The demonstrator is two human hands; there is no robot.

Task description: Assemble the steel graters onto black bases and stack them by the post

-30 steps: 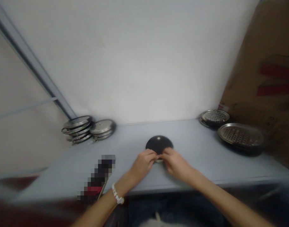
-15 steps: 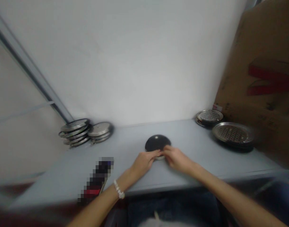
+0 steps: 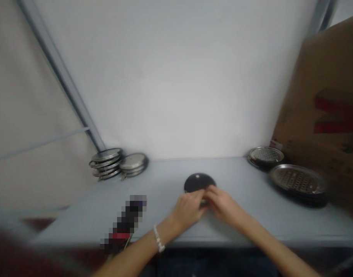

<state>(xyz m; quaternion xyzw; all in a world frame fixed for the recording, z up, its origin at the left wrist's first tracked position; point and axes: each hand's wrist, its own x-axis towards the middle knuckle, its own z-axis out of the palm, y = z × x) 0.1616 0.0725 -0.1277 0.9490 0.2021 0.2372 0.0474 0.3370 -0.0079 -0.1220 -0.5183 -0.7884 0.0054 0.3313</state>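
A round black plate-like disc (image 3: pixel 198 181) with a small bright spot on top lies on the grey table (image 3: pixel 164 215) in front of me. At its near edge my left hand (image 3: pixel 189 207) is closed, with the thumb below and the fingers pressed on the rim. My right hand (image 3: pixel 224 204) is closed on the same edge from the right, its fingertips meeting the left ones. A sliver of pale rim shows between them, while the fingers hide the rest of the front edge. Motion blur softens the fingertips.
Stacked round metal pieces (image 3: pixel 107 163) and a lower stack (image 3: pixel 133 161) stand back left. At the right are a perforated metal disc (image 3: pixel 267 154) and a larger dark-based stack (image 3: pixel 299 181), beside a cardboard box (image 3: pixel 323 69). A pixelated item (image 3: pixel 127 219) lies left of my forearm.
The view has shifted, so the table's contents appear lower and further right. Both hands stay at the disc's near edge, and my left fingers now curl further under it.
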